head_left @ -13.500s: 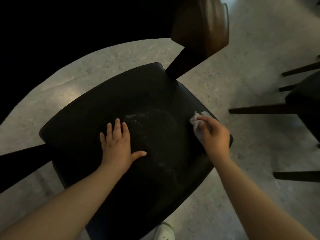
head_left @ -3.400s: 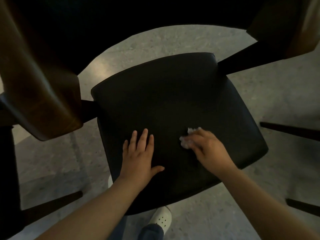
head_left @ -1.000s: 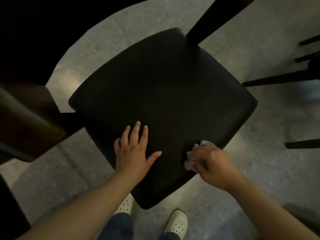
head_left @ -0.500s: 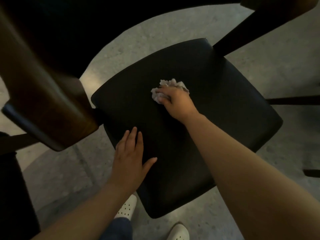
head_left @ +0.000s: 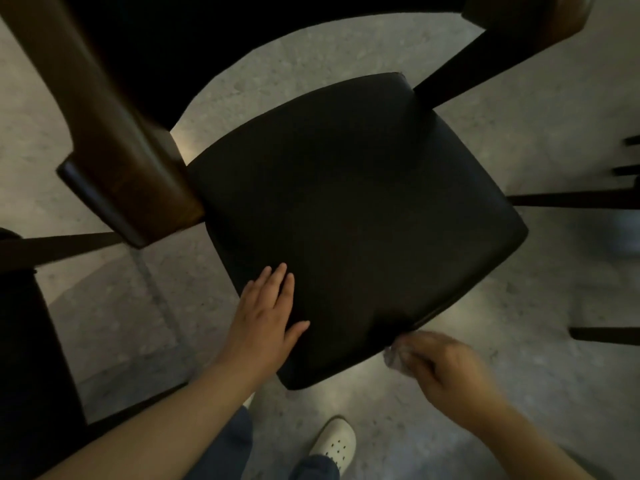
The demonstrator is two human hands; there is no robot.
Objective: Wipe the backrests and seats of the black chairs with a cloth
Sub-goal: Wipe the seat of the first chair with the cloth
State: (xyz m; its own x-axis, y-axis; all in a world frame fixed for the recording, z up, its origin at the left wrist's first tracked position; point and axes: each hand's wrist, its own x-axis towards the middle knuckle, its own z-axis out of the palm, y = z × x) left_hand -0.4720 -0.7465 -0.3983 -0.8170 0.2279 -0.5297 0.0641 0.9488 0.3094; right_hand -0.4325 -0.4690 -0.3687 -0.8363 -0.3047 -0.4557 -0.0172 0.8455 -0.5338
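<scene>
Left grip (head_left: 266, 323) is lying open, fingers straight and flat on the near left corner of the black seat (head_left: 363, 209). Right grip (head_left: 446, 372) is curling round the cloth (head_left: 393, 355), hanging just off the seat's near edge over the floor (head_left: 519, 393). It is blurred, and only a pale scrap is showing at my fingertips. I am judging the main risk to be the cloth itself. The wad is small and mostly buried in my fingers, so a fast stroke could be dragging bare knuckles over the seat instead of fabric. It could also be flicking the scrap loose onto the floor beside my shoe (head_left: 334, 441). My weight is pressing on one corner, which could be tipping or skidding the chair on this smooth floor. The brown backrest (head_left: 121, 150) is standing close on my left, so a wide swing could be knocking into it. Against half a second ago, the right grip is no longer pressing the cloth on the middle of the seat and is now clear of the near edge. The left grip is staying planted at the same corner.
</scene>
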